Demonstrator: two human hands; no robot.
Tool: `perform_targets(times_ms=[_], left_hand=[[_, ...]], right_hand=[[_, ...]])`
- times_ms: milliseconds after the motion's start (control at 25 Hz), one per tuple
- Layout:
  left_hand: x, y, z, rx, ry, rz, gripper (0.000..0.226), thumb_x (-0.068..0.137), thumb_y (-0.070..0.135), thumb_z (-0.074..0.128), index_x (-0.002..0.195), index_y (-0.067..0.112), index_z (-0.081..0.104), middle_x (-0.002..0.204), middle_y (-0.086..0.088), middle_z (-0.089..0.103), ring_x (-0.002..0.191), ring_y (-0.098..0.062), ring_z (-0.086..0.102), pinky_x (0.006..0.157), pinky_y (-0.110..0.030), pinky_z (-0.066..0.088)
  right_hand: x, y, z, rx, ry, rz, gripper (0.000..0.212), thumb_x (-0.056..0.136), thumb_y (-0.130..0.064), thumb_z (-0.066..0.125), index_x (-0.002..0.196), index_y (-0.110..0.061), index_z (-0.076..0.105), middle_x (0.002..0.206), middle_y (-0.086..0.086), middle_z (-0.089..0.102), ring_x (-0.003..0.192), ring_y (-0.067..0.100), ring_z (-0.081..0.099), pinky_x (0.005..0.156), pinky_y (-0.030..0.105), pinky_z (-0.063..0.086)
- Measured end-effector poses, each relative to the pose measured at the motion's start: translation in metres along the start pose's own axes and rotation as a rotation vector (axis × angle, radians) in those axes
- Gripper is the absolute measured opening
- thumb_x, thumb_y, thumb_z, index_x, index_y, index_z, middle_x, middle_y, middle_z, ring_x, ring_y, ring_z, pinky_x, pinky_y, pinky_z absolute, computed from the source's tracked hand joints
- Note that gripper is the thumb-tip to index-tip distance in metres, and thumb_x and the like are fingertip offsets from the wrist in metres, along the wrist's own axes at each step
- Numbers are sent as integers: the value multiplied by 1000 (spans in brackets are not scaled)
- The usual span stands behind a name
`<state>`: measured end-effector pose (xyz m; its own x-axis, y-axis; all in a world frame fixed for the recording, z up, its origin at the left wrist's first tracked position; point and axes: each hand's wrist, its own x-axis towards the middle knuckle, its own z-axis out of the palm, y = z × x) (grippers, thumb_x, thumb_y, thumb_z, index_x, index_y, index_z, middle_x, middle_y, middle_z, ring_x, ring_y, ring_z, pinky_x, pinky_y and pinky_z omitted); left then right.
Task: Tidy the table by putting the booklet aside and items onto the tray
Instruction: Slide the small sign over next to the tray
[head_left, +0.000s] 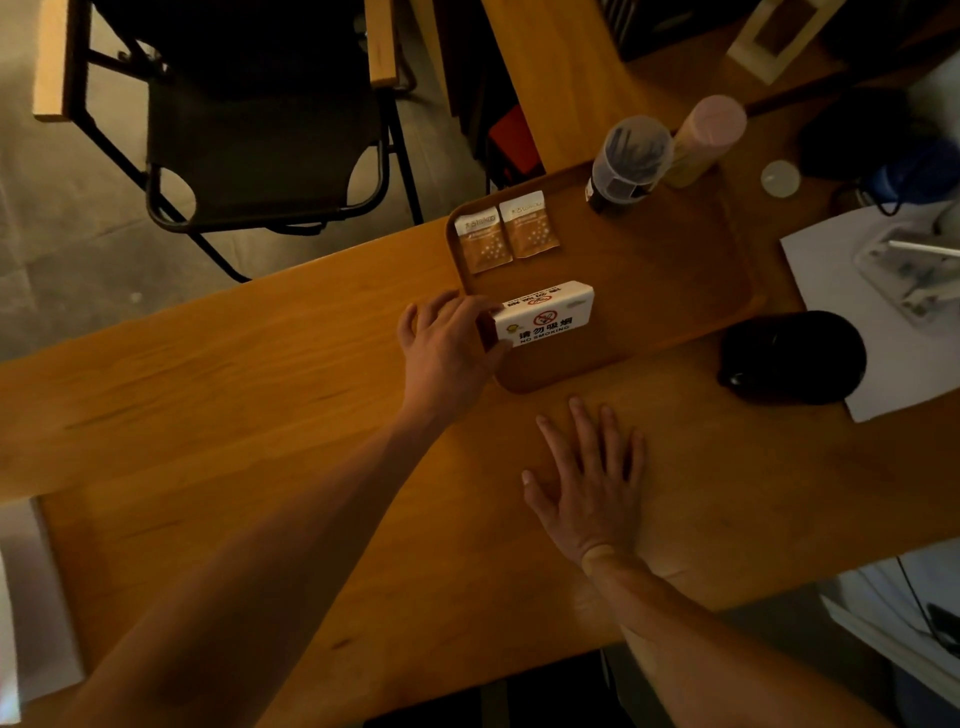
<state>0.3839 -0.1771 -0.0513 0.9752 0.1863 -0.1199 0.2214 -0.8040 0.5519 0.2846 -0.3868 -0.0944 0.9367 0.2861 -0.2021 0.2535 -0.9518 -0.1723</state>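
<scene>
A brown wooden tray (675, 280) lies on the wooden table (260, 389). On its near left part stands a white no-smoking sign (545, 317), and my left hand (449, 343) grips the sign's left end. Two brown-and-white sachets (506, 231) lie side by side in the tray's far left corner. A clear jar with dark contents (626, 161) and a pink-lidded tube (706, 137) stand at the tray's far edge. My right hand (592, 478) rests flat on the table in front of the tray, fingers spread, holding nothing. No booklet is identifiable.
A black round object (795, 358) sits right of the tray, partly on a white sheet (841, 291) with a clear plastic case (914, 270). A small clear disc (780, 178) lies beyond it. A black folding chair (260, 130) stands past the table's far edge.
</scene>
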Motion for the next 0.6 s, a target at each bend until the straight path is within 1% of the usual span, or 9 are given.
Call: perform_targets(times_ms=[80, 200, 400, 480, 600], left_hand=[[1, -1, 2, -12, -5, 5, 44, 81, 42, 70, 121, 28, 57, 127, 2, 62, 136, -23, 35, 113, -51, 18], [2, -2, 3, -13, -13, 13, 47, 81, 43, 70, 123, 27, 56, 129, 2, 60, 137, -23, 33, 110, -50, 22], [3, 1, 0, -64, -38, -19, 58, 77, 43, 72, 128, 27, 49, 133, 3, 56, 138, -24, 31, 110, -49, 28], [1, 2, -1, -55, -19, 2, 56, 78, 44, 72, 127, 23, 52, 131, 0, 57, 136, -25, 34, 107, -48, 30], [1, 3, -1, -47, 4, 19, 46, 79, 38, 72, 120, 21, 58, 125, -1, 60, 130, -27, 39, 104, -48, 32]], right_hand=[[0, 0, 0, 4, 8, -4, 70, 88, -70, 27, 151, -44, 12, 163, -1, 13, 150, 29, 8, 118, 59, 3], [0, 0, 0, -3, 7, -1, 71, 87, -70, 27, 151, -44, 11, 163, -2, 12, 150, 28, 7, 118, 58, 3], [1, 0, 1, -9, -8, 0, 72, 87, -71, 27, 151, -45, 10, 164, -2, 10, 151, 28, 5, 118, 59, 3], [1, 0, 1, -9, -14, 2, 71, 87, -72, 26, 151, -45, 10, 164, -2, 10, 150, 29, 7, 117, 59, 5], [0, 0, 1, -10, -14, 3, 71, 87, -72, 26, 151, -45, 8, 164, -2, 8, 150, 29, 6, 117, 60, 5]])
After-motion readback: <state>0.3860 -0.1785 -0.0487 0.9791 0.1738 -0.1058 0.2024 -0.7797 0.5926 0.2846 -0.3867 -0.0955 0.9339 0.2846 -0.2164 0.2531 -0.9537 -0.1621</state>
